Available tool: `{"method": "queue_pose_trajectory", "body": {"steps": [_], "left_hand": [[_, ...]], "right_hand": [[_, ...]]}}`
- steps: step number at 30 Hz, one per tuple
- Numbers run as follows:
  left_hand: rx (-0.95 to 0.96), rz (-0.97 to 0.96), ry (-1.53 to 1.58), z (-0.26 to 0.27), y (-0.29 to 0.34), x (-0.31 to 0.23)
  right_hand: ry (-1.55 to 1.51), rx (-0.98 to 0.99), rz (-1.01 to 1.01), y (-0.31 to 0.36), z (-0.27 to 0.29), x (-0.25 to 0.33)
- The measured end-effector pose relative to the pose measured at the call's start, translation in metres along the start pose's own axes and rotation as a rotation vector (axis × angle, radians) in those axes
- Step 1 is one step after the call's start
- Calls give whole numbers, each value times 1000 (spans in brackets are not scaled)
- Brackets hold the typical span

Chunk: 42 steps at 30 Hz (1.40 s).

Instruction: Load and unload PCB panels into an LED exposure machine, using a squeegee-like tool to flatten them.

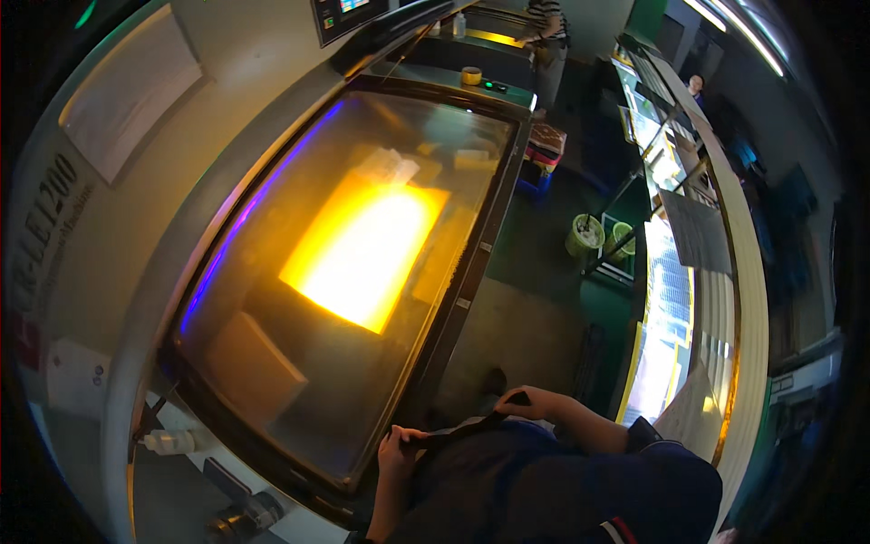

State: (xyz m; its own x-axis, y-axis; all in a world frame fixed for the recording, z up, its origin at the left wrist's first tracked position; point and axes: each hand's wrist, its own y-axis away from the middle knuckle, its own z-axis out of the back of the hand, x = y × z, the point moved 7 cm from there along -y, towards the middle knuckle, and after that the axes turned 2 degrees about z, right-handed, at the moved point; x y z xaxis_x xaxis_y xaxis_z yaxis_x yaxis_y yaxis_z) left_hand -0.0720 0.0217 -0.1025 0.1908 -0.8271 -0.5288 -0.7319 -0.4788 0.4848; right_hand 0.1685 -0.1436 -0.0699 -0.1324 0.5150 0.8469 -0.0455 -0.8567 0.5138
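Note:
My left hand (399,446) is closed on one end of a narrow dark strip (462,436), beside the near right corner of the big framed glass bed (344,399). The strip runs in front of my body to my right hand (530,404), whose fingers are closed around its other end. Whether it is a strap or a strip of film, I cannot tell. Under the glass, a bright yellow lit rectangle (362,249) glows, with a whitish crumpled patch (388,167) at its far end. A pale flat rectangle (256,367) shows at the near left of the bed.
A roll of tape (471,75) sits on the machine's far ledge. Right of the aisle stands a long lit table (666,281), with green buckets (584,236) beside it. A stool (546,150) and a person in a striped top (548,36) are farther back. A bottle (169,442) lies near left.

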Motion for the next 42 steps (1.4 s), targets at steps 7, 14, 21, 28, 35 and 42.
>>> {"method": "queue_pose_trajectory", "body": {"steps": [7, 14, 21, 28, 35, 42], "left_hand": [[316, 70, -712, -53, 5, -7], [611, 241, -1152, -95, 2, 73], [170, -23, -916, -133, -3, 69], [-33, -90, -697, -157, -35, 43], [6, 44, -1120, -153, -97, 81], [455, -71, -1300, -205, -143, 151]], "right_hand": [[-2, 103, 140, 17, -30, 13], [-211, 110, 376, 52, -22, 47], [-762, -282, 205, 109, 41, -83], [-202, -558, 31, 153, 32, -89], [-706, -1350, 550, 276, 67, -92], [-1258, -2143, 1156, 466, 18, -156]]}}
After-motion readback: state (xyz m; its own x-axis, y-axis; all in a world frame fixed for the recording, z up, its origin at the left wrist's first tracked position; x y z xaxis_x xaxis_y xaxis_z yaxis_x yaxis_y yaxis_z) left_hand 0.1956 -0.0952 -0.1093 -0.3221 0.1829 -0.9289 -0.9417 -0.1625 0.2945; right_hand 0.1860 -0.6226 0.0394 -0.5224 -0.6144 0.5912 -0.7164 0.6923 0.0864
